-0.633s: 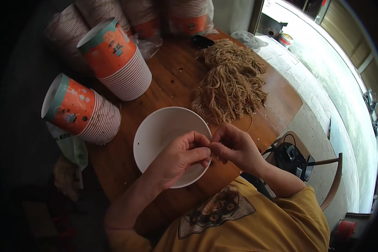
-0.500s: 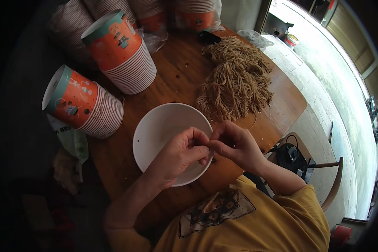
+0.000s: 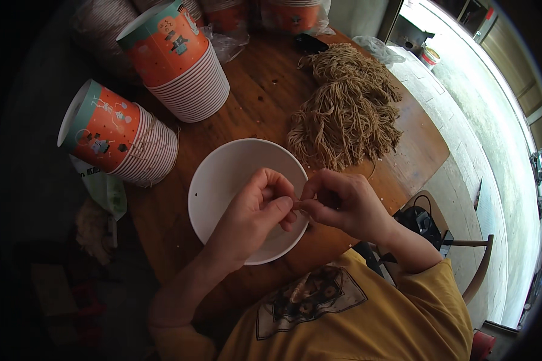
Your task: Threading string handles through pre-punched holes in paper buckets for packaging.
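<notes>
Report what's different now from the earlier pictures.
The fingertips of the left hand and right hand have eased slightly apart over the white bowl's right side. The head camera's view has shifted a little. No grab or release is visible; anything pinched is too small to identify. The bowl, two nearer cup stacks and tan strand heap stayed put.

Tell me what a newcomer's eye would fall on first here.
Probably the bulky heap of tan strands on the right of the wooden table. Next, the nearer cup stack and the one behind it, orange and teal, at the left. Then the left hand and right hand, meeting fingertip to fingertip near the white bowl's right rim.
</notes>
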{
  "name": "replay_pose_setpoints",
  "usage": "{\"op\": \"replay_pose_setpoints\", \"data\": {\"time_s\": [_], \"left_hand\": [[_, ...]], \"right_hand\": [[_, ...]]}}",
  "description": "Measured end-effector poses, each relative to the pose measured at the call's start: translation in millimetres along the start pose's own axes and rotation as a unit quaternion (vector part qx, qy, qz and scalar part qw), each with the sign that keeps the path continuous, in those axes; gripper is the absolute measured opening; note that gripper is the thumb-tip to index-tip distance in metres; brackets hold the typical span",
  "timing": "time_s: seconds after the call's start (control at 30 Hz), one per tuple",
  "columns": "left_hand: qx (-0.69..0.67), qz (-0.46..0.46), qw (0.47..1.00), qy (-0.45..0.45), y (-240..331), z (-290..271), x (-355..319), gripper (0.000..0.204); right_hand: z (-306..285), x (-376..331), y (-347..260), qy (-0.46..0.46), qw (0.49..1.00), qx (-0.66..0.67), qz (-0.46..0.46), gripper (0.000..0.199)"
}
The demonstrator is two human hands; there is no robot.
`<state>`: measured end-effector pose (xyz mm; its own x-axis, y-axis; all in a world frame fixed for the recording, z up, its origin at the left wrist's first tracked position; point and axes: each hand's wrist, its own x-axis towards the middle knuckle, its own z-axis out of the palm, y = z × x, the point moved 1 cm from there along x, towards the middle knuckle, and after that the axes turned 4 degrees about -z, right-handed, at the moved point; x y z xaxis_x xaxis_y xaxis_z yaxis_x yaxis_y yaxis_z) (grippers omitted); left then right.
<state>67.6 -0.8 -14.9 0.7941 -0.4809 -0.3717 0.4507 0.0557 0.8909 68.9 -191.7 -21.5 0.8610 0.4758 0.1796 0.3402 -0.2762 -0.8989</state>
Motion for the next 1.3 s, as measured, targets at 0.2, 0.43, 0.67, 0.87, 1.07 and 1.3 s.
{"op": "replay_pose_setpoints", "data": {"time_s": [0.2, 0.43, 0.67, 0.87, 1.07, 1.3], "left_hand": [[-0.073, -0.047, 0.995, -0.042, -2, 0, 3, 0.021], [-0.059, -0.098, 0.992, -0.059, -1, 3, 5, 0.028], [-0.071, -0.080, 0.993, -0.055, -2, -1, 11, 0.022], [-0.083, -0.047, 0.993, -0.065, -2, 8, 12, 0.013], [-0.107, -0.055, 0.991, -0.066, -2, 12, 14, 0.010], [0.023, 0.053, 0.998, -0.021, -5, 22, 2, 0.015]], "right_hand": [[-1, -2, 2, -0.020, 0.995, 0.095, 0.035, 0.008], [-9, 4, 0, -0.050, 0.996, 0.060, 0.052, 0.010], [-18, 7, 11, -0.110, 0.971, 0.187, 0.100, 0.012], [-20, 3, 14, -0.109, 0.962, 0.233, 0.090, 0.016], [-18, -9, 13, -0.054, 0.936, 0.288, 0.193, 0.018], [-11, -14, 17, -0.010, 0.905, 0.365, 0.219, 0.014]]}}
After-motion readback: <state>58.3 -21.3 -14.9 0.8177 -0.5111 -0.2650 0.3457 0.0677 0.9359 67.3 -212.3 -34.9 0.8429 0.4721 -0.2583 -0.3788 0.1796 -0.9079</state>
